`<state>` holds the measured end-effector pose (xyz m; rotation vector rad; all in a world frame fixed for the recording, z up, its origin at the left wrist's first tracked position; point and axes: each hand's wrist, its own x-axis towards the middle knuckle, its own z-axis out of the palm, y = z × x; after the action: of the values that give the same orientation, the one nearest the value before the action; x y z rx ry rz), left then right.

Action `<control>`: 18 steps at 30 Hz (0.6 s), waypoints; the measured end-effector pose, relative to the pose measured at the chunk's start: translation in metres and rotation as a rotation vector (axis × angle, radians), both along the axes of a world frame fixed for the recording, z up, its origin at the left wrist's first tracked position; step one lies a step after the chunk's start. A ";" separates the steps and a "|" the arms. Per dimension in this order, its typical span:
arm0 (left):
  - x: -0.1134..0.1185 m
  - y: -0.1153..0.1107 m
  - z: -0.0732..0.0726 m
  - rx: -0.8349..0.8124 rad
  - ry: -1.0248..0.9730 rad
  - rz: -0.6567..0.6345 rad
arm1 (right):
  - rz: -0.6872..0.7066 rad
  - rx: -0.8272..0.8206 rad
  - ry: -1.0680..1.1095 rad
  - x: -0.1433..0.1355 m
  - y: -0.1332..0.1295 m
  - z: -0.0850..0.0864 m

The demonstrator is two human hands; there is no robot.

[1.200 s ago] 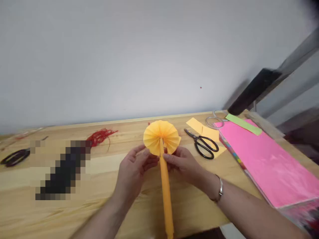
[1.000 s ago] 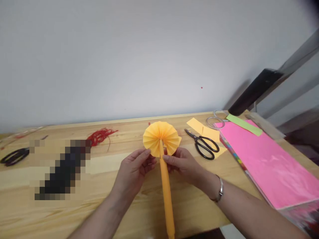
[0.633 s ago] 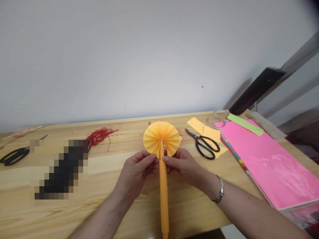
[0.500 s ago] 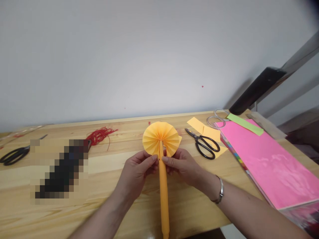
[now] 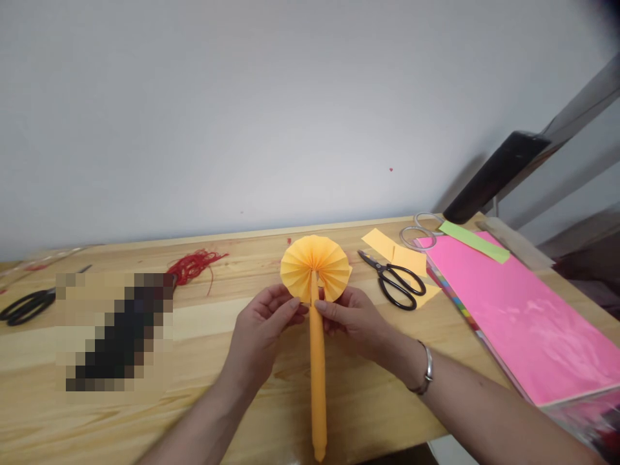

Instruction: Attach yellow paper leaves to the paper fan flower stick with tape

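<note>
A round pleated paper fan (image 5: 314, 253) in yellow-orange stands up at the middle of the view, joined to a long rolled orange paper handle (image 5: 317, 374) that points toward me. My left hand (image 5: 264, 326) pinches the fan's lower left edge between thumb and fingers. From the other side, my right hand (image 5: 356, 318) grips the top of the handle and the fan's lower right edge, its thumb lying across the handle. The fingertips behind the paper are partly hidden. A silver bangle circles the right wrist.
Black-handled scissors (image 5: 400, 284) lie on orange paper scraps (image 5: 411, 261) at right, beside pink paper sheets (image 5: 523, 316) with a green strip (image 5: 477, 242). Red threads (image 5: 196, 266), a blurred dark object (image 5: 119, 336) and more scissors (image 5: 31, 305) rest on the wooden table at left.
The left hand has shifted slightly left and its thumb has come away from the handle. The fan and handle have barely moved; the right hand keeps its grip.
</note>
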<state>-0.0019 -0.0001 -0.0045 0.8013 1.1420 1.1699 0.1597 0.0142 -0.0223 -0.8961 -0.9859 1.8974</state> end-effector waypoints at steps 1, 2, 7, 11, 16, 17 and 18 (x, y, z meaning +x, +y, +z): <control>0.000 0.000 0.000 0.010 -0.032 0.025 | -0.006 0.006 -0.007 0.000 0.000 0.000; 0.000 0.000 0.000 0.022 -0.059 0.052 | -0.012 0.011 -0.014 0.000 0.000 0.000; 0.001 0.002 0.000 0.164 -0.001 0.215 | -0.023 0.023 -0.021 -0.001 0.000 0.000; 0.002 0.002 0.000 0.204 0.201 0.260 | -0.005 0.018 -0.018 -0.001 -0.001 -0.001; 0.004 0.000 0.002 0.198 0.277 0.286 | -0.008 0.030 -0.038 -0.001 -0.001 -0.001; 0.004 0.000 0.001 0.200 0.275 0.289 | -0.006 0.028 -0.044 -0.001 -0.001 -0.001; 0.003 0.001 0.001 0.203 0.274 0.293 | -0.005 0.027 -0.046 -0.001 -0.001 -0.001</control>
<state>0.0012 0.0005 -0.0037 0.9960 1.4159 1.4684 0.1583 0.0131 -0.0228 -0.9295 -1.0339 1.8622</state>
